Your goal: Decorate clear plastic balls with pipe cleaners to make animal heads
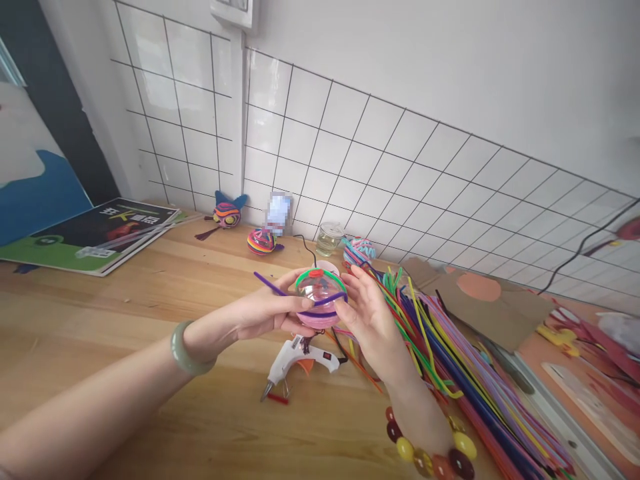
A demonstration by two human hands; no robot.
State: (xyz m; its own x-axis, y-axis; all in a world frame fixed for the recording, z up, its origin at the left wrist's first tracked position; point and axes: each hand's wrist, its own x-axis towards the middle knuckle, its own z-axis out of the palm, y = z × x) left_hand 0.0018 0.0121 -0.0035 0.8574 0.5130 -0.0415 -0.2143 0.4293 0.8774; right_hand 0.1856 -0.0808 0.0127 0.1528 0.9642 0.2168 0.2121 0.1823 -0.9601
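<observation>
Between my hands is a clear round ball (320,291) with a green strip along its top, a small red piece at the top and pink round its lower part. A purple pipe cleaner (330,301) crosses its front; one end sticks out to the upper left. My left hand (273,308) holds the ball from the left, thumb on its front. My right hand (367,313) is closed round the right side, its thumb and fingers at the purple strip. Below them, a white glue gun (300,357) lies on the wooden table (200,413).
Many coloured pipe cleaners (450,360) spread across the right. Decorated balls (227,212), a phone (279,213) and a glass jar (329,240) stand along the tiled wall. A dark-and-green book (100,233) lies at the left, brown cardboard (510,317) at the right.
</observation>
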